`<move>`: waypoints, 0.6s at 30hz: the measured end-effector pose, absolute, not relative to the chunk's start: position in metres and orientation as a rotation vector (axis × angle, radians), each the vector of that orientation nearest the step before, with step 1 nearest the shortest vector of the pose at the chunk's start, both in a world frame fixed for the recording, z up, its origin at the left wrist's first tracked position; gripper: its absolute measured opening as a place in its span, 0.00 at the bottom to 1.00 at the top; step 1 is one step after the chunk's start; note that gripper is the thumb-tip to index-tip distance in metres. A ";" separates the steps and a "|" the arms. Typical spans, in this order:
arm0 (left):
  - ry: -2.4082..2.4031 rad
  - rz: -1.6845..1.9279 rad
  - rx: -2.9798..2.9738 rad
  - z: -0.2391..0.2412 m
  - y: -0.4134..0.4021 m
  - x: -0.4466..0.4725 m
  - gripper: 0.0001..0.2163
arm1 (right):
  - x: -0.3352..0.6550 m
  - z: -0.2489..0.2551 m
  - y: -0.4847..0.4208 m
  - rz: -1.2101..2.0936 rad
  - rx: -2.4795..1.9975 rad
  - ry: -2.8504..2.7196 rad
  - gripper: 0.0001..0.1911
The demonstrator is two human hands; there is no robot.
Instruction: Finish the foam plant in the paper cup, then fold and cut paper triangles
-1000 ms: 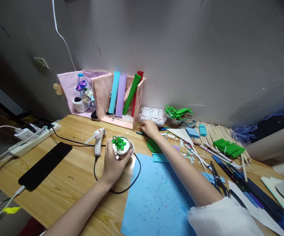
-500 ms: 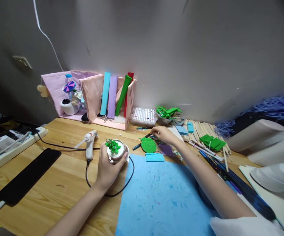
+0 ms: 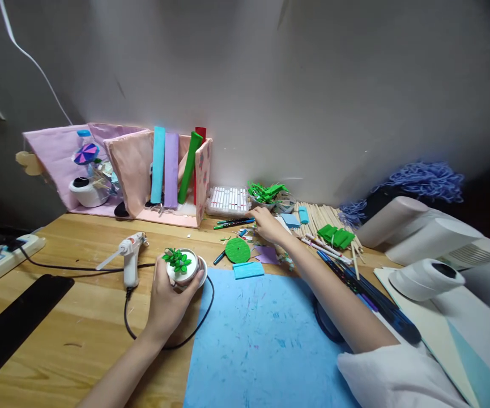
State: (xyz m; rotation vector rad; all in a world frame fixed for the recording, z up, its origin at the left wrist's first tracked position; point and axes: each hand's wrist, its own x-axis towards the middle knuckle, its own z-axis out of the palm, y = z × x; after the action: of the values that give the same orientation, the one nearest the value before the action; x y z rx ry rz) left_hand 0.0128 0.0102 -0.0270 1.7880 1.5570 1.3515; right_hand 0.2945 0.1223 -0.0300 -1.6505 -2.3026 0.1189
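Note:
My left hand [image 3: 169,303] is wrapped round a small white pot [image 3: 185,267] with a green leafy plant [image 3: 177,260] on top. A white round rim [image 3: 203,273] shows just beside and under the pot. Farther back, my right hand [image 3: 265,225] has its fingers closed at the ends of some slim dark pens [image 3: 233,222] with green and blue parts, lying near the marker box. Its fingertips are partly hidden. In front of that hand lie a green corrugated disc [image 3: 237,250], a light blue folded piece [image 3: 248,270] and a purple sheet [image 3: 267,254].
A white glue gun [image 3: 131,260] with its black cord is left of the pot. Pink panels [image 3: 130,170] with coloured rolls, a marker box [image 3: 228,200] and wooden sticks [image 3: 325,218] line the back. A blue mat [image 3: 261,334] covers the front; thread [image 3: 425,279] sits right.
My right hand has carried a green-tipped pen back from beside the green disc to the other pens. My left hand still holds the pot. The camera view has swung right.

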 end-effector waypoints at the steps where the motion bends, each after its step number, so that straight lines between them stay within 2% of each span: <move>1: 1.561 1.346 1.790 -0.028 0.010 0.013 0.18 | 0.301 -0.028 0.123 0.108 -1.672 -2.270 0.27; 4: 1.586 1.332 1.799 -0.029 0.011 0.013 0.19 | 0.324 -0.025 0.119 0.105 -1.747 -2.185 0.21; 9: 1.570 1.348 1.814 -0.028 0.012 0.012 0.20 | 0.346 -0.031 0.104 0.144 -1.819 -2.156 0.16; 13: 1.563 1.342 1.835 -0.029 0.012 0.013 0.20 | 0.338 -0.042 0.103 0.108 -1.833 -2.140 0.11; 18: 1.521 1.324 1.847 -0.030 0.011 0.015 0.19 | 0.321 -0.051 0.115 0.069 -1.849 -2.079 0.09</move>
State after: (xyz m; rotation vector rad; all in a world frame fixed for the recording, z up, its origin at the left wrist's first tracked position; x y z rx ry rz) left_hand 0.0150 0.0115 -0.0305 1.8470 1.5211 1.3236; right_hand 0.3209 0.1152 -0.0513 -1.8492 -2.0795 0.0690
